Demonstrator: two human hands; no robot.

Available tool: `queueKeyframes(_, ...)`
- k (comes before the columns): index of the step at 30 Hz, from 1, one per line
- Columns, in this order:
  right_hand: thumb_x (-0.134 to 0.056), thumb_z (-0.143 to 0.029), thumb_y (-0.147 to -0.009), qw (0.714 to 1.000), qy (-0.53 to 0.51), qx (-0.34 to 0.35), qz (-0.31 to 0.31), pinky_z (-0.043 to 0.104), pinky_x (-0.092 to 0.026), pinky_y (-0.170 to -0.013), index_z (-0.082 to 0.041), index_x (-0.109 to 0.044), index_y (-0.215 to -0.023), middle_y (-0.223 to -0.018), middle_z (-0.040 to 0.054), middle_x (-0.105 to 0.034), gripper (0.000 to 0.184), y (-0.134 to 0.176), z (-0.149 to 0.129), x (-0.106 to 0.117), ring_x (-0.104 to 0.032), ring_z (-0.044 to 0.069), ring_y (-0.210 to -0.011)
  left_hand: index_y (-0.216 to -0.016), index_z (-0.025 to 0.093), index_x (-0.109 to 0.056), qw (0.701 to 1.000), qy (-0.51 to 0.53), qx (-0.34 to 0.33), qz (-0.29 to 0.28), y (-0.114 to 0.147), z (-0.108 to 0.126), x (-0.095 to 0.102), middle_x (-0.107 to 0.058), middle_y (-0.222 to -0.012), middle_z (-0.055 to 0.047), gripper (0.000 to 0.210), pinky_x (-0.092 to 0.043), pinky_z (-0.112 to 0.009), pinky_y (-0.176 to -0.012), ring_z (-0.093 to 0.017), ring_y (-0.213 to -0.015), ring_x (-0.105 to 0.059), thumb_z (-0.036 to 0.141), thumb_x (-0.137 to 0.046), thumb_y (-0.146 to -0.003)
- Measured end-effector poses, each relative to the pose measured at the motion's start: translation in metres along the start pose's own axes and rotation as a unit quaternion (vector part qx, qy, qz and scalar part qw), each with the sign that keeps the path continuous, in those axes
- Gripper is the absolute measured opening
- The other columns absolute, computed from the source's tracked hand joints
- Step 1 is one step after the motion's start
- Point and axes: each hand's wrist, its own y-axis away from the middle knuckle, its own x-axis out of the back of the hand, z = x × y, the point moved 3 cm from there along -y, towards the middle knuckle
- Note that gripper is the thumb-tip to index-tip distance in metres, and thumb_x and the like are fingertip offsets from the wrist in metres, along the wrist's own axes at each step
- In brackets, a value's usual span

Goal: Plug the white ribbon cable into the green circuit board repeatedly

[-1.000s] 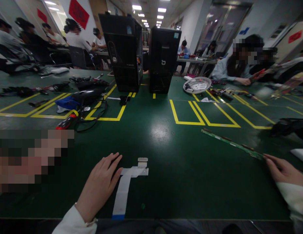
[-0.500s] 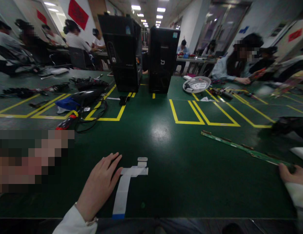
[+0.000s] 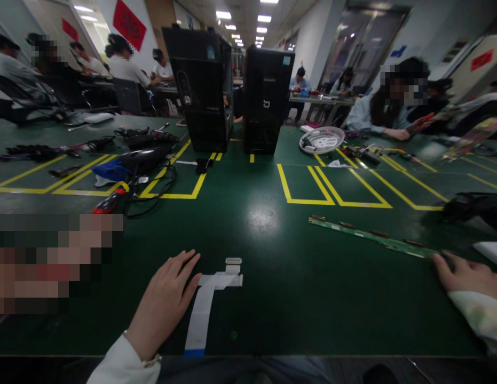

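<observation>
My left hand [image 3: 168, 301] lies flat on the green table, fingers stretched out. Its thumb tip is right at the edge of a white flat ribbon cable [image 3: 199, 322], which is folded near its upper end and has a blue lower tip; whether they touch I cannot tell. At the right, my right hand [image 3: 468, 274] has the near end of a long, narrow green circuit board [image 3: 376, 238] between thumb and fingers. The board slants away to the left, with several connectors along its upper edge. Some fingers of that hand are hidden.
Two black computer towers [image 3: 198, 96] stand at the back. A white basket [image 3: 322, 140] is behind the yellow tape lines. Cables, a blue-and-black item [image 3: 112, 169] and a red-handled tool [image 3: 110, 201] lie left. Pixelation covers the left edge. Across the table sits a person [image 3: 368, 114].
My right hand has moved left and slightly away from me, bringing the circuit board along. My left hand and the ribbon cable have stayed in place.
</observation>
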Motion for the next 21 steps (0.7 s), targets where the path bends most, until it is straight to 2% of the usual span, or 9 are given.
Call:
queueKeyframes(1, -0.045, -0.054, -0.082, 0.999, 0.012, -0.016, -0.046, 0.051, -0.033, -0.069, -0.012, -0.065, -0.118, -0.108, 0.0338, -0.055, 0.059, 0.004, -0.017, 0.004, -0.050, 0.043, -0.105, -0.130, 0.014, -0.052, 1.000, 0.000, 0.001, -0.001, 0.000, 0.000, 0.000, -0.055, -0.132, -0.014, 0.050, -0.042, -0.049, -0.101, -0.029, -0.120, -0.052, 0.044, -0.035, -0.094)
queueKeyframes(3, -0.049, -0.046, -0.085, 0.996, 0.023, 0.017, -0.086, 0.047, -0.035, -0.079, -0.013, -0.061, -0.124, -0.113, 0.0298, -0.055, 0.053, 0.015, -0.059, 0.014, -0.049, 0.039, -0.110, -0.130, 0.014, -0.052, 1.000, -0.002, 0.002, -0.002, 0.000, 0.000, -0.001, -0.054, -0.132, -0.014, 0.050, -0.042, -0.050, -0.102, -0.030, -0.121, -0.051, 0.044, -0.035, -0.094)
queueKeyframes(7, -0.042, -0.039, -0.091, 0.984, 0.009, 0.165, -0.062, 0.041, -0.034, -0.091, -0.011, -0.060, -0.124, -0.112, 0.0226, -0.056, 0.046, 0.046, -0.142, 0.030, -0.048, 0.032, -0.109, -0.130, 0.013, -0.052, 1.000, -0.006, -0.003, -0.003, 0.000, -0.001, -0.003, -0.054, -0.132, -0.015, 0.050, -0.041, -0.050, -0.101, -0.030, -0.121, -0.051, 0.044, -0.034, -0.094)
queueKeyframes(13, -0.041, -0.041, -0.092, 0.957, -0.017, 0.289, 0.011, 0.039, -0.039, -0.085, -0.014, -0.061, -0.122, -0.106, 0.0169, -0.054, 0.046, 0.088, -0.232, 0.040, -0.047, 0.028, -0.093, -0.129, 0.013, -0.052, 1.000, -0.006, -0.003, -0.006, -0.001, -0.001, -0.003, -0.054, -0.132, -0.015, 0.049, -0.041, -0.050, -0.102, -0.030, -0.121, -0.050, 0.043, -0.035, -0.094)
queueKeyframes(17, -0.038, -0.043, -0.093, 0.938, -0.034, 0.345, 0.007, 0.037, -0.039, -0.083, -0.013, -0.060, -0.122, -0.105, 0.0161, -0.053, 0.048, 0.114, -0.286, 0.053, -0.044, 0.027, -0.091, -0.129, 0.012, -0.053, 1.000, -0.004, -0.006, -0.003, -0.001, 0.000, -0.002, -0.055, -0.131, -0.015, 0.049, -0.041, -0.049, -0.102, -0.029, -0.121, -0.050, 0.042, -0.036, -0.094)
queueKeyframes(21, -0.037, -0.047, -0.093, 0.929, -0.032, 0.368, -0.018, 0.035, -0.038, -0.077, -0.014, -0.057, -0.123, -0.105, 0.0156, -0.052, 0.050, 0.138, -0.328, 0.067, -0.043, 0.027, -0.092, -0.129, 0.013, -0.052, 1.000, -0.003, -0.002, -0.001, -0.001, 0.000, -0.002, -0.054, -0.132, -0.014, 0.048, -0.041, -0.049, -0.102, -0.029, -0.121, -0.050, 0.041, -0.036, -0.094)
